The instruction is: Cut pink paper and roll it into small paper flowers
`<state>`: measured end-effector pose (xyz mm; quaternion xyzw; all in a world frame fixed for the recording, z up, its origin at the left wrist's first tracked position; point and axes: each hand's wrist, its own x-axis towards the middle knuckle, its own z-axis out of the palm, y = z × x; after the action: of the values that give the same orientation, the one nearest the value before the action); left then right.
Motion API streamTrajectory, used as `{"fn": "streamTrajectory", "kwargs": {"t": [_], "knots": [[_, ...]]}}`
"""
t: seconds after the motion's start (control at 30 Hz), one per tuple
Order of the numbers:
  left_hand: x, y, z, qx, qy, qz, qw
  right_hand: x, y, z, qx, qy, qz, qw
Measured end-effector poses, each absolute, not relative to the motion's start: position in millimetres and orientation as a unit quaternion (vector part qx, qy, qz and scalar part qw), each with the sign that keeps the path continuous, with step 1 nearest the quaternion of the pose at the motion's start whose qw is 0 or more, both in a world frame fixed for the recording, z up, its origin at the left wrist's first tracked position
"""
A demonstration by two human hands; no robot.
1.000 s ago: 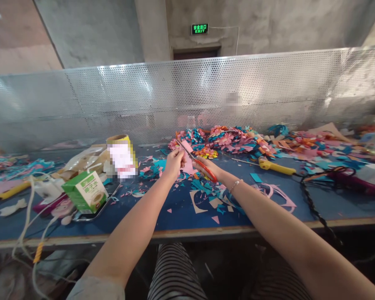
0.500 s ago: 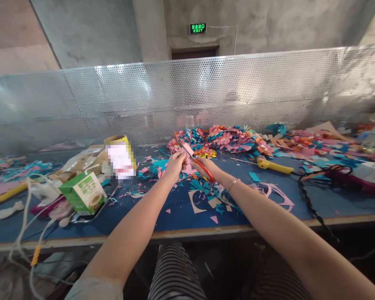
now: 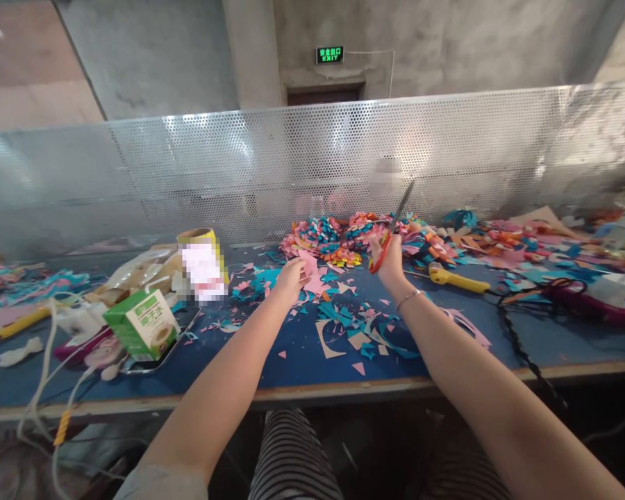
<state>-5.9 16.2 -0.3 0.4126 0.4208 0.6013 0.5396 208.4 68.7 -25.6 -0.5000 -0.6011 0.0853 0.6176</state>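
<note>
My left hand (image 3: 290, 278) is closed on a pink paper piece (image 3: 312, 272), held just above the blue table (image 3: 302, 351). My right hand (image 3: 389, 258) grips red-handled scissors (image 3: 390, 229) raised off the table, blades pointing up and to the right. The two hands are apart, with cut scraps of pink, blue and cream paper (image 3: 351, 326) scattered below and between them.
A pile of coloured paper flowers (image 3: 364, 232) lies behind the hands along a perforated metal screen (image 3: 271, 167). At left stand a green drink carton (image 3: 143, 324), a yellow tape roll (image 3: 201, 260), bags and white cords. At right lie a yellow-handled tool (image 3: 458, 279) and a black cable (image 3: 521, 340).
My right hand has lifted the scissors away from the pink paper, up and to the right, blades now pointing upward. My left hand stays put with the paper.
</note>
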Motion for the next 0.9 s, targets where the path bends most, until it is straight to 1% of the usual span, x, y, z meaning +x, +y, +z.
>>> {"fn": "streamTrajectory", "kwargs": {"t": [0.1, 0.23, 0.27, 0.3, 0.33, 0.43, 0.47, 0.53, 0.6, 0.67, 0.83, 0.9], "knots": [[-8, 20, -6, 0.428, 0.447, 0.597, 0.510, 200, 65, -32, -0.620, -0.610, 0.065, 0.489], [-13, 25, -11, 0.450, 0.473, 0.593, 0.472, 186, 56, -37, -0.640, -0.698, 0.069, 0.314], [-14, 26, -12, 0.463, 0.469, 0.591, 0.465, 184, 55, -37, -0.646, -0.704, 0.071, 0.287], [-15, 27, -13, 0.479, 0.462, 0.588, 0.460, 183, 55, -36, -0.651, -0.703, 0.064, 0.280], [-16, 28, -13, 0.494, 0.452, 0.586, 0.457, 182, 55, -34, -0.653, -0.695, 0.051, 0.296], [-16, 28, -13, 0.502, 0.433, 0.595, 0.455, 180, 54, -27, -0.600, -0.689, 0.027, 0.406], [-15, 28, -13, 0.494, 0.433, 0.601, 0.455, 178, 52, -24, -0.564, -0.696, 0.049, 0.441], [-14, 27, -12, 0.487, 0.431, 0.610, 0.453, 170, 46, -21, -0.475, -0.724, 0.134, 0.483], [-13, 26, -13, 0.507, 0.420, 0.603, 0.450, 159, 39, -20, -0.400, -0.751, 0.215, 0.479], [-12, 27, -15, 0.539, 0.406, 0.588, 0.446, 148, 33, -21, -0.367, -0.764, 0.256, 0.465], [-12, 27, -17, 0.591, 0.398, 0.564, 0.418, 139, 26, -24, -0.375, -0.749, 0.284, 0.466], [-10, 24, -15, 0.593, 0.401, 0.551, 0.428, 140, 26, -24, -0.390, -0.740, 0.279, 0.472]]}}
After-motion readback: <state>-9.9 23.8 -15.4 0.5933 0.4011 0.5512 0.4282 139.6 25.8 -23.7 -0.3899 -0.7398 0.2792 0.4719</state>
